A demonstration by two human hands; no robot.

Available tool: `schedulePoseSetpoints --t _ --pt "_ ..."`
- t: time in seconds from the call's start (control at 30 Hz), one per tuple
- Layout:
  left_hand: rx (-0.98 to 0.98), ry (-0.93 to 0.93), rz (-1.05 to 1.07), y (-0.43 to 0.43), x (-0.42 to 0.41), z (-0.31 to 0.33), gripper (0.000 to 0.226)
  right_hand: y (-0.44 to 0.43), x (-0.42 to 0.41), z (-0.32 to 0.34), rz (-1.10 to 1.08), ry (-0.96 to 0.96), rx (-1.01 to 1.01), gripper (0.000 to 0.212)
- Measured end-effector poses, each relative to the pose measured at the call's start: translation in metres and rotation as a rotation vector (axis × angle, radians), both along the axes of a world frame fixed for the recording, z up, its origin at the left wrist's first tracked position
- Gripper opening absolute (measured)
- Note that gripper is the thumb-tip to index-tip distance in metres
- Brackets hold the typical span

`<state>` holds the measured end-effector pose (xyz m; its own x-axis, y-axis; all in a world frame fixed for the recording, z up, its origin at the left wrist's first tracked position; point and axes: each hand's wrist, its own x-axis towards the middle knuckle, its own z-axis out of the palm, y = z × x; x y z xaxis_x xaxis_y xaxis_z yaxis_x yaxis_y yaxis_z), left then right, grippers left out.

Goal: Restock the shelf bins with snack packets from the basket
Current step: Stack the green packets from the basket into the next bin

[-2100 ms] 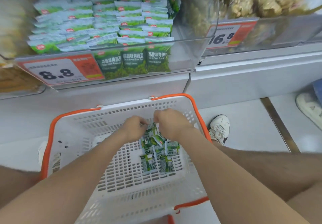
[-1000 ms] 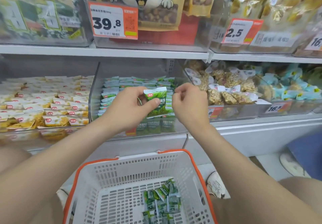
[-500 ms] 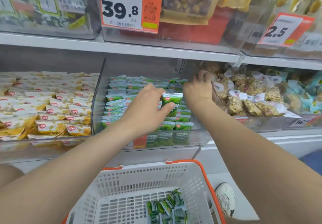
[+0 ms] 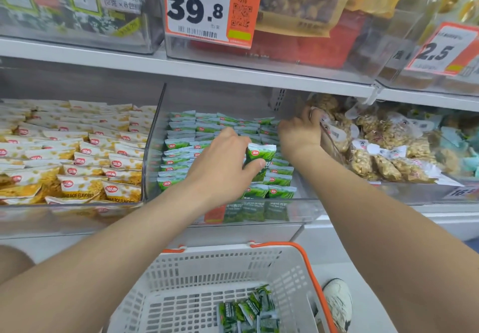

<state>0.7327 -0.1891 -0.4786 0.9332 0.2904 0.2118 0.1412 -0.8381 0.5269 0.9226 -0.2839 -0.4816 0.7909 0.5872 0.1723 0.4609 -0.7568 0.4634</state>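
- Head view, task item: the left hand point(image 4: 220, 166) pinches one green snack packet point(image 4: 260, 155) between thumb and curled fingers. The packet stands upright over the front right part of the middle clear bin point(image 4: 153, 151).
- The packet is small and pillow-shaped, with a white crimped top edge, a green body and a red oval logo near the top. Its lower print is covered by the thumb.
- The right hand point(image 4: 300, 133) reaches to the rear right corner of the same bin, with its fingers curled against the divider wall. Whether it holds anything cannot be determined.
- Bin contents: rows of matching green packets point(image 4: 186, 135) lie overlapped from back to front, each showing the red oval logo.
- Remaining stock: a small heap of green packets point(image 4: 248, 312) lies on the floor of the white basket point(image 4: 233, 262) with orange handles, below the shelf.
- Left neighbouring bin: yellow-and-white packets point(image 4: 77, 161) carry the same red logo. The front ones read "ROE FLAVORED".
- Right neighbouring bin: clear bags of pale brown snacks point(image 4: 383, 156) with white tags, print too small to read.
- Upper shelf: an orange-and-white price tag point(image 4: 204, 8) reads "39.8" and "500g", with a barcode and QR code. A second tag point(image 4: 440, 50) reads "2.5".
- A white shoe point(image 4: 339, 304) is visible beside the basket.
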Motion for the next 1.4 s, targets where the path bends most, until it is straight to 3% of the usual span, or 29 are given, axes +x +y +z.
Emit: schedulePoseSetpoints --t 0.23,0.47,0.53,0.63,0.67,0.8,1.0,1.27,1.4 --pt "0.005 0.011 0.002 0.003 -0.003 0.001 0.044 0.007 0.01 0.01 -0.002 -0.037 -0.324 0.031" --pt "0.034 0.034 0.002 0.006 -0.004 0.001 0.041 0.008 0.018 0.023 -0.018 0.052 -0.54 0.048" --pt "0.041 0.039 -0.002 0.006 -0.005 0.001 0.041 0.009 0.02 0.025 -0.014 0.08 -0.504 0.052" --pt "0.043 0.044 -0.002 0.006 -0.006 0.003 0.042 0.003 0.025 0.03 0.056 0.115 -0.36 0.024" --pt "0.041 0.046 -0.002 0.005 -0.006 0.003 0.042 0.001 0.026 0.031 0.086 0.113 -0.319 0.026" --pt "0.047 0.055 -0.004 0.002 -0.008 0.005 0.041 -0.003 0.024 0.03 0.165 0.116 -0.178 0.076" --pt "0.044 0.065 -0.006 -0.002 -0.007 0.006 0.04 0.012 0.03 0.027 0.235 0.229 -0.092 0.096" --pt "0.051 0.062 -0.005 0.0 0.001 0.003 0.041 0.02 0.04 0.021 0.354 0.078 -0.158 0.079" --pt "0.039 0.065 -0.002 -0.002 0.0 0.005 0.041 0.017 0.026 0.029 0.266 -0.094 -0.166 0.051"
